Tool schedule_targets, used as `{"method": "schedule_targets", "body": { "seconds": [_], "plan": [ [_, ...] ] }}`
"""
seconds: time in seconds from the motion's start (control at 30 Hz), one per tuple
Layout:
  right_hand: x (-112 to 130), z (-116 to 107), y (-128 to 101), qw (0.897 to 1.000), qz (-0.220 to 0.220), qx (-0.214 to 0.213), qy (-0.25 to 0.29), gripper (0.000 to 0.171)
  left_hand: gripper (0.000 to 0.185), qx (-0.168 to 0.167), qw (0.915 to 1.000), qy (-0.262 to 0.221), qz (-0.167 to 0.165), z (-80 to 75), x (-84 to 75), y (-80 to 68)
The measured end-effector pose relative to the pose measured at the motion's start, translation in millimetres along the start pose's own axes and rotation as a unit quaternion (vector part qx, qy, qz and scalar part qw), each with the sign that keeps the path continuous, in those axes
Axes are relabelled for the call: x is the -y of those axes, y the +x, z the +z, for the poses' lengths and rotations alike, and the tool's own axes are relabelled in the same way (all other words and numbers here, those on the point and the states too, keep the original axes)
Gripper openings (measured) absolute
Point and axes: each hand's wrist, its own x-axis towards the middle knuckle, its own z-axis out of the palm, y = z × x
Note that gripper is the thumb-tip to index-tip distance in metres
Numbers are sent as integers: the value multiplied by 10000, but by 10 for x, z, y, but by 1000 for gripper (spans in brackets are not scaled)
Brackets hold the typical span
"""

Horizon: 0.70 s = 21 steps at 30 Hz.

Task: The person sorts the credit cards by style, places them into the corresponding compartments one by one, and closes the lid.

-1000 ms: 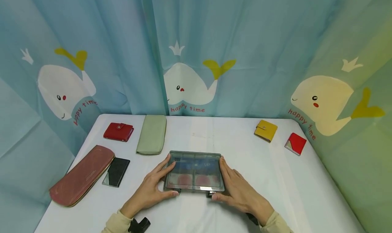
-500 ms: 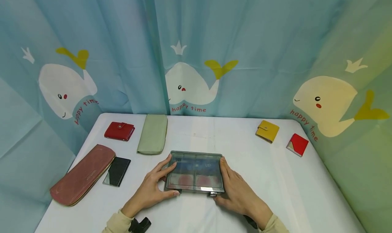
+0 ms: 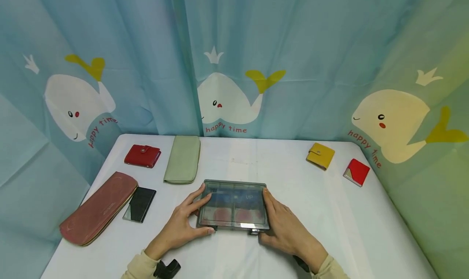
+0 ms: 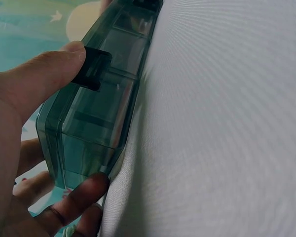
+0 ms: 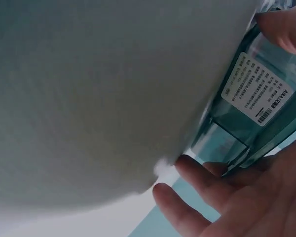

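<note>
A translucent dark-green plastic storage box (image 3: 234, 189), lid down, lies on the white-covered table with its two black latches towards the person. Reddish round shapes show dimly through the lid. My left hand (image 3: 182, 220) grips the box's left end; its thumb is on the left latch (image 4: 99, 69) and its fingers reach round the side and lower edge. At the opposite end, my right hand (image 3: 289, 229) holds the right side, thumb at the front near the right latch (image 3: 254, 231). In the right wrist view a white printed label (image 5: 258, 89) is stuck on the box.
Left of the box are a long brown-pink wallet (image 3: 100, 207), a black card case (image 3: 141, 205), a red snap wallet (image 3: 142, 156) and a pale green wallet (image 3: 182, 159). Back right are a yellow wallet (image 3: 320, 156) and a red card case (image 3: 357, 172). A curtain (image 3: 315, 67) hangs behind.
My right thumb has slid off the right latch, out along the box's front right corner. The left hand and the box have stayed almost in place.
</note>
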Motion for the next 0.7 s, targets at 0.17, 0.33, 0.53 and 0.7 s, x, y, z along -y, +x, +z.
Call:
{"method": "schedule_targets", "body": {
  "seconds": [0.17,0.33,0.53,0.7],
  "plan": [
    [2,-10,24,9977,-250,-128,-619,127,91,-26,10000,-83,9,9,18,-8],
    [9,-13,21,9973,-322,-150,-636,137,89,-42,9998,-185,71,24,22,-6],
    [27,-3,-9,9997,-192,-130,-107,129,91,-74,9999,-57,81,24,24,-8],
    [36,-11,-36,9997,-174,-108,157,118,92,-68,10000,-17,27,30,33,-13]
  ]
}}
